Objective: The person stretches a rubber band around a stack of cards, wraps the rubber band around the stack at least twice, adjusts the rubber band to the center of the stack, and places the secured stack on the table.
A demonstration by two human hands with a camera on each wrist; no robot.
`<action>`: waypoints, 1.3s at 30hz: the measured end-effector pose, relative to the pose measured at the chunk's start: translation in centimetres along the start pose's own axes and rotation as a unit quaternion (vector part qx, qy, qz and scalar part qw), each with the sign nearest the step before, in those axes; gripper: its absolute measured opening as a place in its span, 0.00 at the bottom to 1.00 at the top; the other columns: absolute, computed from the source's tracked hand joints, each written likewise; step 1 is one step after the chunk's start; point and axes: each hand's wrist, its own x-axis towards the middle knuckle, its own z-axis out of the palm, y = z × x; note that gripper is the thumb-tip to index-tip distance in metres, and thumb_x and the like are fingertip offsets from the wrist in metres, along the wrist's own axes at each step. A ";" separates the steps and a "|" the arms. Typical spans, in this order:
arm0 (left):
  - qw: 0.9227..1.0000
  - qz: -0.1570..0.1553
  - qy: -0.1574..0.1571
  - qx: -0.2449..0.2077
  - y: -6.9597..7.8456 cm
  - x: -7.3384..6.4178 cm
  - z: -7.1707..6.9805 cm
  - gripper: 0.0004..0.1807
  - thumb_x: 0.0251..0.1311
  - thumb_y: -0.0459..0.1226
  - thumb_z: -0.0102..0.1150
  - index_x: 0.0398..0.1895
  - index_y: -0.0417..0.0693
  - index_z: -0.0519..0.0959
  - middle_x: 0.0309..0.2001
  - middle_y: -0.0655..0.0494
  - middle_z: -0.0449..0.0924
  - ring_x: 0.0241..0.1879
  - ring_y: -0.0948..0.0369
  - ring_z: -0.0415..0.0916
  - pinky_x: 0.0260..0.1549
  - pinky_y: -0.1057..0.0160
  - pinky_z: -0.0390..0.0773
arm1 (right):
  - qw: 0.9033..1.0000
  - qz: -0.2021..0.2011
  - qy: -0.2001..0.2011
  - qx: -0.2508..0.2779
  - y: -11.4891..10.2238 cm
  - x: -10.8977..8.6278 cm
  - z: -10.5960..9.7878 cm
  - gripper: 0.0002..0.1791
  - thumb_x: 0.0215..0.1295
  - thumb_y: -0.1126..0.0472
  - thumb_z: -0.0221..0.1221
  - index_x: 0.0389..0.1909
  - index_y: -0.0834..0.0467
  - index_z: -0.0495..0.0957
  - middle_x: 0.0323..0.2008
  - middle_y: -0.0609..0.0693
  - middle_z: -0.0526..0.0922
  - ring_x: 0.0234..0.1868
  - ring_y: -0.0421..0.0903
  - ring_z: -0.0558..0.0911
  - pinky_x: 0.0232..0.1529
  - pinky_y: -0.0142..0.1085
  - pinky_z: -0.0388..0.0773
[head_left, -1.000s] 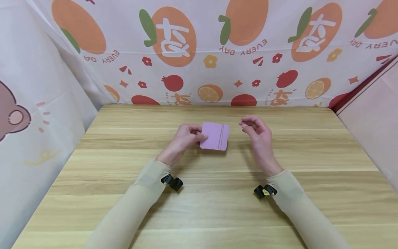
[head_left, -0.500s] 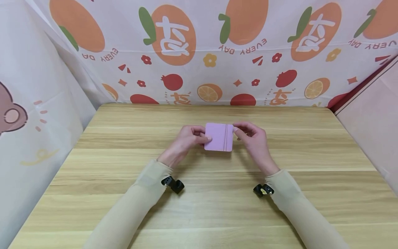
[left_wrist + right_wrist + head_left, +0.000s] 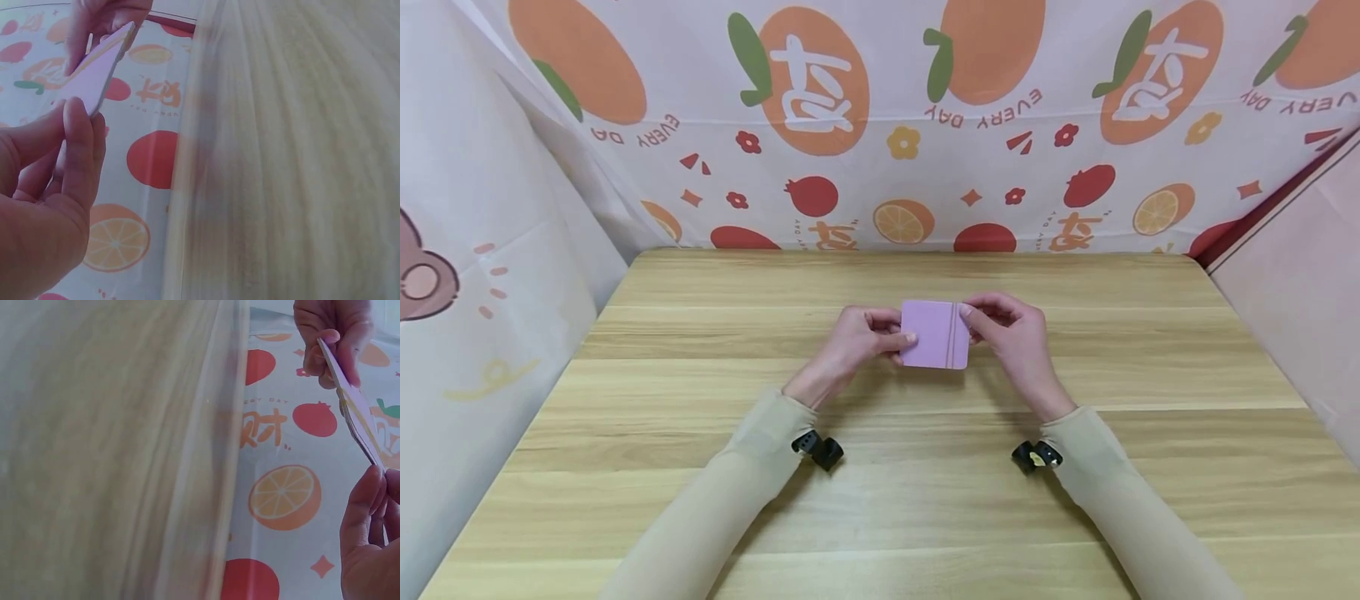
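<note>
A thin square lilac pad (image 3: 928, 335) is held up off the table between both hands, its face toward the head camera. Two strands of a tan rubber band (image 3: 951, 337) run top to bottom near its right side. My left hand (image 3: 861, 340) pinches the left edge, thumb on the face and fingers behind. At the upper right corner my right hand (image 3: 1017, 333) pinches the pad, thumb tip beside the band. The left wrist view catches the pad (image 3: 94, 78) nearly edge-on; so does the right wrist view, where the pad (image 3: 353, 409) has a layered edge. Fingers behind it are partly hidden.
Below the hands spreads a wood-grain table (image 3: 917, 483). A fruit-print cloth (image 3: 880, 175) hangs along its back edge, with a pale cloth (image 3: 497, 250) at the left and a pale pink panel (image 3: 1300, 292) at the right. Small black cameras (image 3: 820, 450) sit on both wrists.
The right hand, apart from the pad a second ago, has come left to it and now pinches its right side. The left hand and the pad have shifted slightly right.
</note>
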 end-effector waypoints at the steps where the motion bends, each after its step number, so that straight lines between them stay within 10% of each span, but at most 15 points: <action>1: 1.000 0.001 -0.005 0.000 0.0 0.0 0.0 0.13 0.57 0.25 0.66 0.46 0.29 0.81 0.31 0.48 0.83 0.22 0.62 0.78 0.31 0.59 0.82 | 1.000 0.000 -0.004 -0.005 0.0 0.0 0.0 0.15 0.64 0.55 0.66 0.44 0.62 0.83 0.36 0.56 0.82 0.32 0.50 0.79 0.34 0.39 0.82; 22: 0.999 0.018 -0.051 -0.002 -0.3 -0.3 0.2 0.08 0.64 0.30 0.61 0.42 0.30 0.82 0.30 0.48 0.81 0.19 0.60 0.77 0.27 0.61 0.81 | 0.998 0.047 -0.044 0.011 0.4 -0.1 0.0 0.15 0.65 0.54 0.65 0.43 0.62 0.82 0.38 0.53 0.81 0.32 0.44 0.75 0.30 0.32 0.75; 39: 0.999 0.014 -0.024 -0.028 -0.3 0.2 -0.1 0.08 0.64 0.29 0.61 0.41 0.30 0.81 0.28 0.48 0.81 0.19 0.60 0.76 0.27 0.62 0.80 | 0.996 0.067 -0.061 0.012 0.3 0.1 -0.2 0.20 0.71 0.52 0.58 0.52 0.65 0.79 0.41 0.53 0.80 0.39 0.45 0.75 0.40 0.40 0.78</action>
